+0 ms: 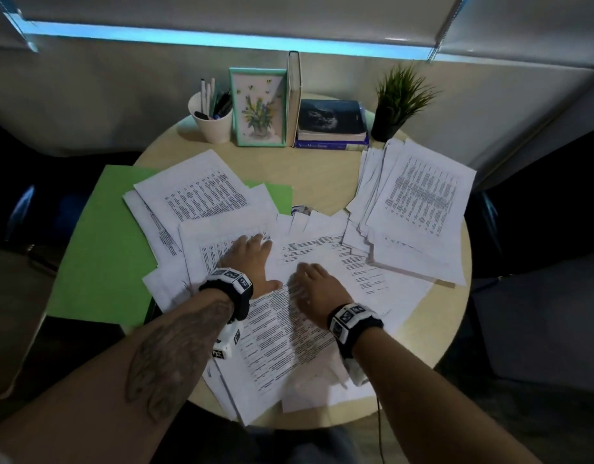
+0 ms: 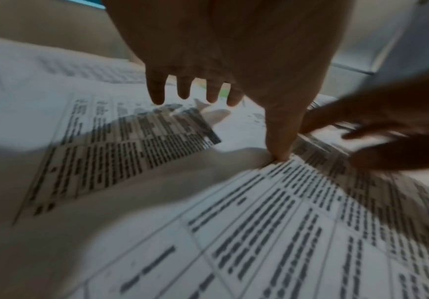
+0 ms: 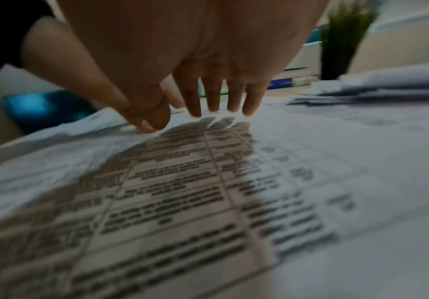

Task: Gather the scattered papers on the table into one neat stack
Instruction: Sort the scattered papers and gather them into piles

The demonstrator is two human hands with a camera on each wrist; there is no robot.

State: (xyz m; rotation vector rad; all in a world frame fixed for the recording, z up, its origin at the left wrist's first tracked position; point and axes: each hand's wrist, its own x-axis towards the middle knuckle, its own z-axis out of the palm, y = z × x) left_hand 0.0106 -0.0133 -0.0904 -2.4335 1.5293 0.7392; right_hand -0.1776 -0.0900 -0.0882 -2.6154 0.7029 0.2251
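Note:
White printed papers lie scattered over the round table (image 1: 319,169). A loose spread (image 1: 278,343) lies in the middle front, another heap (image 1: 195,195) lies partly on a green folder (image 1: 101,249), and a rough stack (image 1: 419,209) sits at the right. My left hand (image 1: 252,259) rests flat on the middle sheets with fingers spread; in the left wrist view its thumb (image 2: 281,149) touches a sheet's edge. My right hand (image 1: 314,286) hovers just right of it, fingers straight and motion-blurred. In the right wrist view the right hand's fingertips (image 3: 215,105) are just above the printed sheet (image 3: 172,202).
At the back stand a white pen cup (image 1: 211,123), a framed flower picture (image 1: 258,112), an upright book (image 1: 293,95), stacked books (image 1: 332,127) and a potted plant (image 1: 397,102). Some sheets overhang the table's front edge (image 1: 322,420). Dark chairs flank the table.

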